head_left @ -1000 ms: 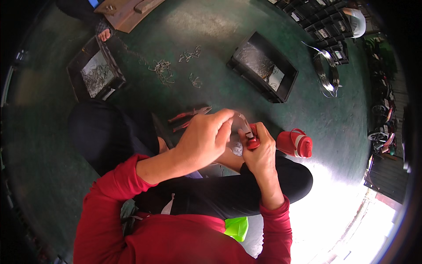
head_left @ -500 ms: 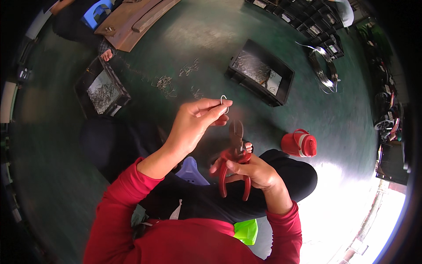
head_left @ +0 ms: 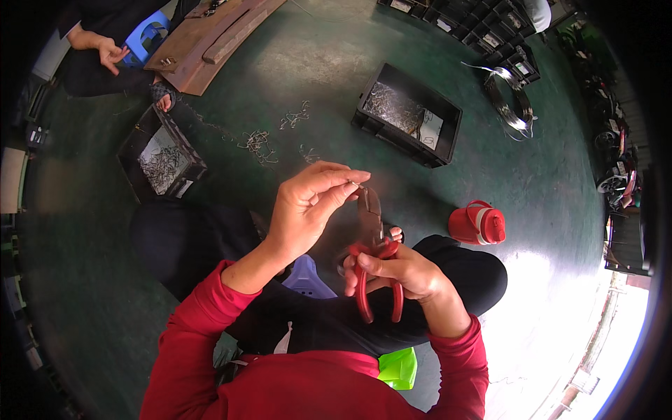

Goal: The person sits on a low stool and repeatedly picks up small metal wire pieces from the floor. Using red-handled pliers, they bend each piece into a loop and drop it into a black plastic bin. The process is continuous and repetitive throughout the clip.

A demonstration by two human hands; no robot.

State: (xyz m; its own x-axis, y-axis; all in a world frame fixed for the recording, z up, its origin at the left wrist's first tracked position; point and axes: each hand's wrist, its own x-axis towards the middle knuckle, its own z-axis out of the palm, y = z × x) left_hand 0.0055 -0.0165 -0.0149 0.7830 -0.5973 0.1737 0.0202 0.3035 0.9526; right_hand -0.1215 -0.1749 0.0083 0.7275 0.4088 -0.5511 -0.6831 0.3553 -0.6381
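So the biggest thing here is the dark green floor (head_left: pixel 322 63), which is basically the work surface. The top right has a stack of black crates (head_left: pixel 476 31), presumably piled up to save space, and the top left has a thick brown wooden board (head_left: pixel 199 59) with a blue plastic stool (head_left: pixel 148 38) right by it and a co-worker's hand (head_left: pixel 110 54) near that.

Two open black crates sit ahead of the person, a right-hand crate (head_left: pixel 395 135) and a left-hand crate (head_left: pixel 189 145), both with thin metal bits inside. I'd guess the tall walls are there to stop that stuff wandering. Past the right one, a coil of shiny wire (head_left: pixel 516 123) lies flat, probably so it won't roll. A red drinks jug (head_left: pixel 476 224) stands off to the right, I reckon far enough over that an elbow won't catch it.

The right hand (head_left: pixel 406 269) is wrapped around red-handled pliers (head_left: pixel 372 217), thumb on one grip, handles spread a little, nose pointing up and away. The left hand (head_left: pixel 304 203) is closed to a thumb-and-finger pinch, likely because what it's got is so skinny: a little piece of wire (head_left: pixel 357 185), right at the plier tips. Can't tell if they're touching.

Beyond the hands there's a tangle of bent wire pieces (head_left: pixel 259 145) on the floor, between the two crates.
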